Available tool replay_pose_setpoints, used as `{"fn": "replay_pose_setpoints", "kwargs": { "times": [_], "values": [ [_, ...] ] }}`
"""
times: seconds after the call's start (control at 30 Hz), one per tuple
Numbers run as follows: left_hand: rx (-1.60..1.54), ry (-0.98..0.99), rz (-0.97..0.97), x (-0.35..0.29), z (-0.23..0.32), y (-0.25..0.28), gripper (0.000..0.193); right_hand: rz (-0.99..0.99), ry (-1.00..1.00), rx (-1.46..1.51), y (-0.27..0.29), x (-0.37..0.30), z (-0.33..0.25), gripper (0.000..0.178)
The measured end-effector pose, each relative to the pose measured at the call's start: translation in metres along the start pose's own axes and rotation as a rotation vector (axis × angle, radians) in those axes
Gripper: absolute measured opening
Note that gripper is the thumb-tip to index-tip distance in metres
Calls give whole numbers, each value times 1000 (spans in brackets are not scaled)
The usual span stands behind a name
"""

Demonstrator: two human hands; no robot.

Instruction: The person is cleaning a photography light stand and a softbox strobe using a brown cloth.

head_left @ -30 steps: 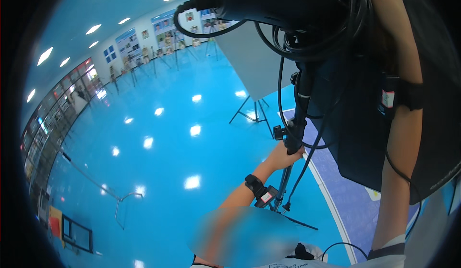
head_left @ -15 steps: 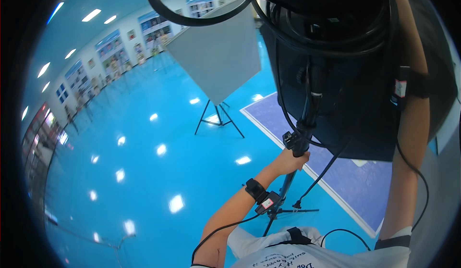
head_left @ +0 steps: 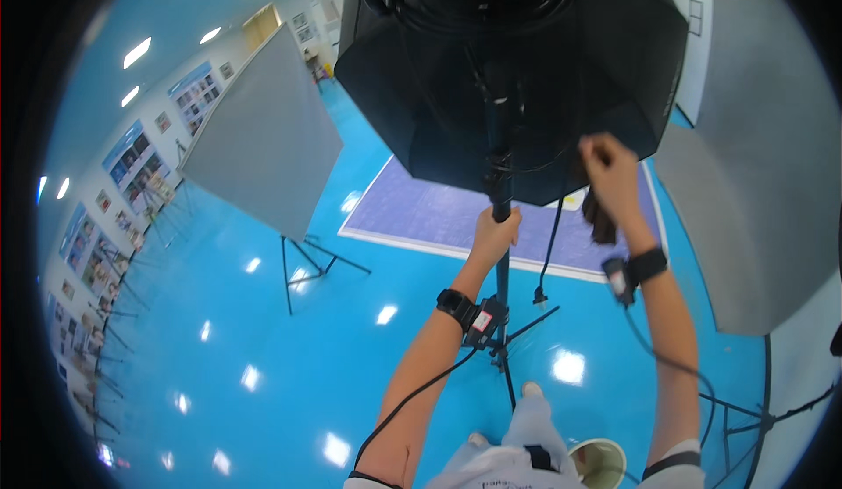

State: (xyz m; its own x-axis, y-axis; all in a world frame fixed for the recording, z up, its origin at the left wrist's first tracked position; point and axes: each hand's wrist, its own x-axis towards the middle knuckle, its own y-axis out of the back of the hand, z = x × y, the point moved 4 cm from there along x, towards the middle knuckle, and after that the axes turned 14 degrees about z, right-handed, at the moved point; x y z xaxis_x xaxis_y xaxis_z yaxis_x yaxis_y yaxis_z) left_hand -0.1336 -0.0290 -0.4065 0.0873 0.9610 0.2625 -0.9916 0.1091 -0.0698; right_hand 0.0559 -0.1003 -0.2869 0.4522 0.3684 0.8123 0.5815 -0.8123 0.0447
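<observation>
Head view: left hand (head_left: 493,236) clasping stand (head_left: 503,277); can't tell right hand's (head_left: 611,182) grip. Top-heavy softbox (head_left: 566,77) may tip if left slips.

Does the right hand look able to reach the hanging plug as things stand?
Probably yes: the plug hangs free beside the pole, and nothing visible covers it. The left hand grips the pole; whether the right hand is empty is unclear.

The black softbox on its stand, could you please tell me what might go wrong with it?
With the softbox high up and only the left hand gripping the stand, it might tip. The dangling plug could snag on a stand leg. The bucket near the person's legs could trip them.
</observation>
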Motion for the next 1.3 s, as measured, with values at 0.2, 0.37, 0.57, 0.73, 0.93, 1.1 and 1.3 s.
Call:
{"fn": "replay_pose_setpoints", "kwargs": {
  "times": [0.2,0.37,0.57,0.73,0.93,1.1,1.3],
  "values": [
    [-14,-15,26,2,-12,1,25,102,-155,-149,49,-68,26,19],
    [-42,0,42,2,-17,7,21,301,45,-91,71,-8,-22,21],
    [78,-96,122,-2,-13,9,19,419,272,45,54,74,-78,21],
    [337,-665,323,-47,11,31,37,470,361,233,30,92,-117,20],
    [269,-1003,58,-75,122,-5,29,460,283,376,15,90,-134,16],
    [38,-845,268,-57,201,-42,45,412,272,450,22,78,-142,16],
    [128,-865,173,-27,210,-36,33,388,282,428,40,85,-108,14]
  ]
}}
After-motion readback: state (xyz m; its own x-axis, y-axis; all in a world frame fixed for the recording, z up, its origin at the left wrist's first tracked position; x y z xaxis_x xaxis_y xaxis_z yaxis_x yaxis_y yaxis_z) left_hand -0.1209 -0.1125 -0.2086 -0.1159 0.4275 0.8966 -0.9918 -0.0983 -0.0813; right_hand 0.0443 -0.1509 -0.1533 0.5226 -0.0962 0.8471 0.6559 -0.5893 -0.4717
